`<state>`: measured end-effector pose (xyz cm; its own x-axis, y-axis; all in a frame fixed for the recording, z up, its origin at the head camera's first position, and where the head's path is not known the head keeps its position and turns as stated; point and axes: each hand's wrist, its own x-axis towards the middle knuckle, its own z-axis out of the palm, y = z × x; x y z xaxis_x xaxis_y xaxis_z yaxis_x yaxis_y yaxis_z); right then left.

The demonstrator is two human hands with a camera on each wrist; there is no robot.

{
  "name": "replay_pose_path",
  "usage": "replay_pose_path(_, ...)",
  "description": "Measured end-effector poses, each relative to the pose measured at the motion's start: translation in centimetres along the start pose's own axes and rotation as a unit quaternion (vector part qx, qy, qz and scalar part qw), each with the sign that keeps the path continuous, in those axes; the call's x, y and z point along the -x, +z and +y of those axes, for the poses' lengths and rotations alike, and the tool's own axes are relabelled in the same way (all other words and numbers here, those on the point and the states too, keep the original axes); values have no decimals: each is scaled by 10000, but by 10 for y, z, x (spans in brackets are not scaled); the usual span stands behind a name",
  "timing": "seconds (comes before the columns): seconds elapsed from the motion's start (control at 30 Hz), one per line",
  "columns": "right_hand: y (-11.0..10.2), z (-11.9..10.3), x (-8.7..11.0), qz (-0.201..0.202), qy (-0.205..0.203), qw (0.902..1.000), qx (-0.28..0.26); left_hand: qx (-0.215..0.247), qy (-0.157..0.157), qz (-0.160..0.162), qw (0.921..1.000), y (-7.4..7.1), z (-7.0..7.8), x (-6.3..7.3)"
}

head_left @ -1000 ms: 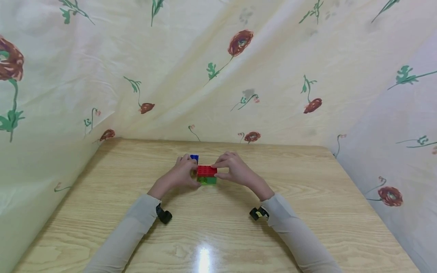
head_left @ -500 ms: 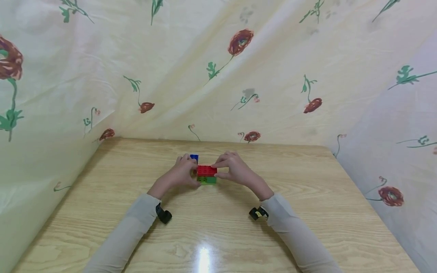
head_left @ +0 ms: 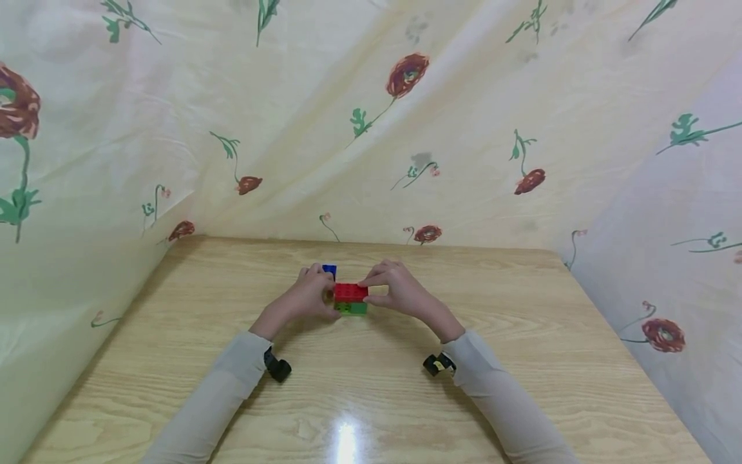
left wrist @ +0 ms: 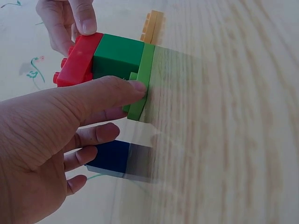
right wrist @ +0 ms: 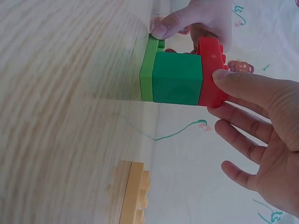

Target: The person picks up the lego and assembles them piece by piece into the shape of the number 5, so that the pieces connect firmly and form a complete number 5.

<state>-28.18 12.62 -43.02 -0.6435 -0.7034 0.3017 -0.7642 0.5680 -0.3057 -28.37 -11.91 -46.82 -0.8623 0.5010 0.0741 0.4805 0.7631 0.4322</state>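
A small stack of toy building bricks stands on the wooden table. Its base is a thin light green brick (right wrist: 147, 70), a taller dark green brick (right wrist: 177, 78) sits on one part of it, and a red brick (head_left: 351, 293) lies on top. My left hand (head_left: 310, 293) grips the base at the stack's left end, its thumb on the light green brick in the left wrist view. From the right, my right hand (head_left: 400, 290) pinches the red brick between thumb and fingers. Behind my left hand, a blue brick (head_left: 330, 270) is partly hidden.
A yellow-orange brick (right wrist: 131, 193) lies on the table near my right hand, hidden from the head view. The wooden table (head_left: 371, 399) ends at a flower-patterned cloth (head_left: 371, 129) at the back and sides. Light glares on the table's front.
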Motion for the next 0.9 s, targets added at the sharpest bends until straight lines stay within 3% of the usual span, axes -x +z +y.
replay_pose_path(0.9, 1, 5, 0, -105, 115, 9991, -399, -60, 140, -14, 9999, 0, 0, 1)
